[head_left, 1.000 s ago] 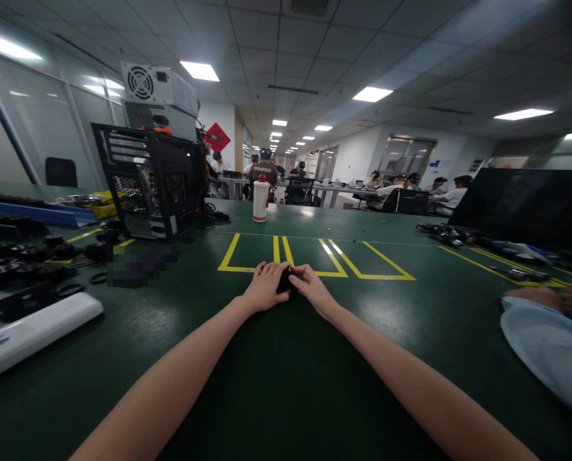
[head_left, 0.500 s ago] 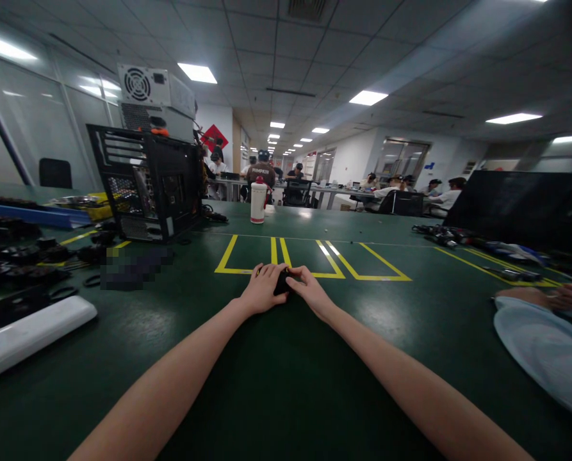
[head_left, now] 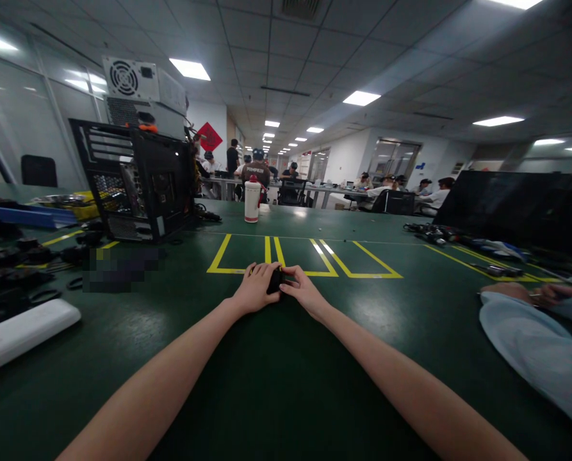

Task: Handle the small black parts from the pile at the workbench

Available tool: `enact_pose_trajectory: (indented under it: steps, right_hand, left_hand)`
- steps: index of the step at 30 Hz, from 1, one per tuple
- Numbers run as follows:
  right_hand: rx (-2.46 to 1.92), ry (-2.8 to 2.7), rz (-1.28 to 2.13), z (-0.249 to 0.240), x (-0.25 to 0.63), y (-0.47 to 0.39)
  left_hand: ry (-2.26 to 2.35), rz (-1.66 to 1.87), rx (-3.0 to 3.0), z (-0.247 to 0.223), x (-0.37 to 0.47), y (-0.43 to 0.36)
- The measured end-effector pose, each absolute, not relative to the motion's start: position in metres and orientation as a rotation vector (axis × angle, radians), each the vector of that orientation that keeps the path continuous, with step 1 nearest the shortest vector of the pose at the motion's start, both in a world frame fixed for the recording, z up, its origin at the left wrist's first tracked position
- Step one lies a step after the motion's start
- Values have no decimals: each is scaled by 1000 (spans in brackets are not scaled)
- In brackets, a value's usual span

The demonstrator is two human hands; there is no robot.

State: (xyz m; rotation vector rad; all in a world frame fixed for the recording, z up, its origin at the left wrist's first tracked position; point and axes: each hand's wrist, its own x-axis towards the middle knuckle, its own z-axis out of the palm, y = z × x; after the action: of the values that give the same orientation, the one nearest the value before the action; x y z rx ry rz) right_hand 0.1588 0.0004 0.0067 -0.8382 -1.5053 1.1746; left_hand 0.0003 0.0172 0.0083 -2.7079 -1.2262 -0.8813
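Note:
A small black object is held between my hands at the front edge of the yellow tape marks; most of it is covered, so its kind does not show. My left hand wraps over it from the left, with the fingers on top and the thumb on the near side. From the right, my right hand pinches at its side with thumb and forefinger. Both forearms reach forward low over the green table.
At left stand an open computer case with power supplies on top, dark parts and a white bar. A white bottle stands beyond the tape. At right are another person's sleeve, cables and a dark screen.
The view has shifted slightly, so most things appear a little farther left. My right thumb and forefinger look a little more apart at the black object; my left hand keeps its grip.

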Motion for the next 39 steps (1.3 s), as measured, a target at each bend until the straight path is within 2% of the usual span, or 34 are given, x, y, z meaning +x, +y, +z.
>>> enact_pose_trajectory:
  steps: [6,18,28,39]
  right_hand:
    - [-918,-1520,995,5,156,3]
    - [-830,-1541,1178,9,161,0]
    - [-985,-1485,1067,2,159,11]
    - [-893,-1556,1009,7,156,0]
  left_hand:
    - [-1206,-869,-2716,8,-1,18]
    - [-1217,-874,-2697,8,1,17]
    - [-1209,-876,-2701,9,-1,17]
    - [-1215,-868,-2703,7,0,19]
